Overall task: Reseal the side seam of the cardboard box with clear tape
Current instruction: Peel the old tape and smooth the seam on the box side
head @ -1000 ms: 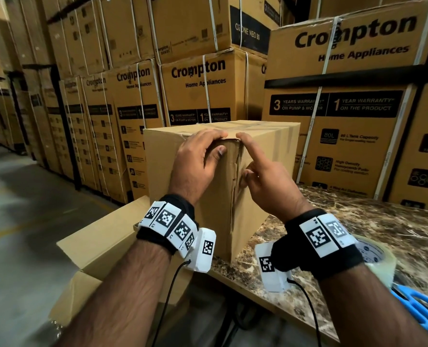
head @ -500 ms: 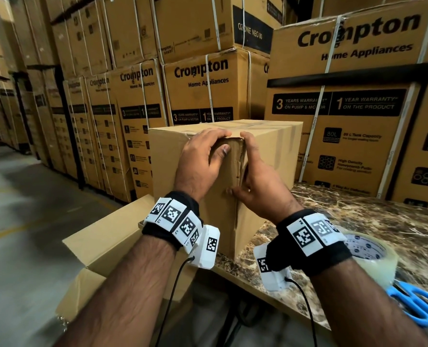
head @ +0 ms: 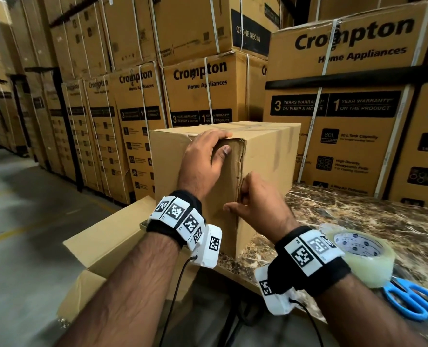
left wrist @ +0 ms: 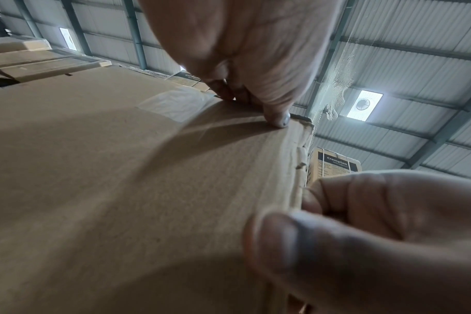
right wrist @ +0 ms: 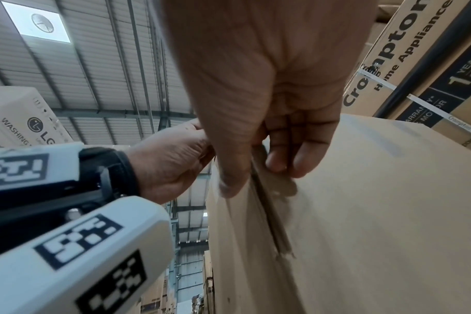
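Observation:
A plain cardboard box (head: 265, 156) stands on the marble table (head: 358, 216) with one corner turned toward me. Its vertical side seam (head: 241, 169) is ragged and slightly parted. My left hand (head: 224, 142) grips the top of that corner, fingers hooked over the top edge and thumb pressing the near face (left wrist: 253, 106). My right hand (head: 238, 196) sits lower and pinches the seam, thumb on the left face and fingers on the right face (right wrist: 256, 178). A roll of clear tape (head: 360, 256) lies on the table behind my right wrist. Old clear tape (left wrist: 175, 104) shows near the box's top edge.
Blue scissors (head: 413, 300) lie beside the tape roll near the table's front edge. An open cardboard carton (head: 107, 241) sits below the table on the left. Tall stacks of printed cartons (head: 333, 108) wall in the back and right. A concrete aisle (head: 20, 221) runs along the left.
My right hand has slid down the seam from the box's top corner to about mid-height. The left hand has stayed at the top corner.

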Demonstrator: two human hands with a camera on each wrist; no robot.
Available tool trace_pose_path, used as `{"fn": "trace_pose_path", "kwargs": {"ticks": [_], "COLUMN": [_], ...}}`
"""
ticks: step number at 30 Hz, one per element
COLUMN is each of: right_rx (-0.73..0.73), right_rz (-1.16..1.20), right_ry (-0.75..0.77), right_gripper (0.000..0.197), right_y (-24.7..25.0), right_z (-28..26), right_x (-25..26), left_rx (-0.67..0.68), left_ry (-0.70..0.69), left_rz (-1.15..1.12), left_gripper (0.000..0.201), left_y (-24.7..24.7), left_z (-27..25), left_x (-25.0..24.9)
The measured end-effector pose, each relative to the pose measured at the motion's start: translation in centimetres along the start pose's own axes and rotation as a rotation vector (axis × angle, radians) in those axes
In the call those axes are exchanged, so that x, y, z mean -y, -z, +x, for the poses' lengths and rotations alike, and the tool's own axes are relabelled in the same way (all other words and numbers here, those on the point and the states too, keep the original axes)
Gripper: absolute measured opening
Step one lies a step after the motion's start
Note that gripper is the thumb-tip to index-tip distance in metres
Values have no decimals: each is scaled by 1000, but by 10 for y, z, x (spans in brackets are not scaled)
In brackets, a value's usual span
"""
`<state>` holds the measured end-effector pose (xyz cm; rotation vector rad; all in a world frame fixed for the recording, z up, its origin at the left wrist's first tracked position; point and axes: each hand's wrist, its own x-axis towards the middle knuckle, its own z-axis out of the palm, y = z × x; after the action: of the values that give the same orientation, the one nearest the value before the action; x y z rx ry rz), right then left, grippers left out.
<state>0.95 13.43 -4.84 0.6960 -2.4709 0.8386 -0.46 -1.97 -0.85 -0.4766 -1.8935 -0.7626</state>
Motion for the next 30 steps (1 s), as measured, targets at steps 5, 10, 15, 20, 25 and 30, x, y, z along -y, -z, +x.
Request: {"fn": "trace_pose_path", "kwargs": {"ticks": [5, 10, 15, 20, 25, 30], "right_rx": [-37, -42, 100, 74, 156, 120], "right_rz": [23, 33, 46, 18, -2, -46], "right_ry": [-7, 26, -76, -22, -34, -23], "right_gripper": [26, 18, 42, 26, 49, 55], "right_y": [-5, -5, -13, -17, -21, -28], "right_z": [3, -3, -11, -11, -21, -11], "right_x": [-2, -8, -6, -10, -13, -19], "left_rx": [-10, -9, -18, -18, -25, -15], "left_ry": [-2, 8, 8, -16, -9, 4], "left_rz": [-12, -33, -32, -31, -21, -30], "left_gripper": [29, 29, 29, 28, 28, 28], "left_y": [-3, -3, -4, -3, -4, -2], "left_z": [-1, -2, -2, -1, -1, -1], "left_x": [2, 2, 2, -1, 2, 1]}}
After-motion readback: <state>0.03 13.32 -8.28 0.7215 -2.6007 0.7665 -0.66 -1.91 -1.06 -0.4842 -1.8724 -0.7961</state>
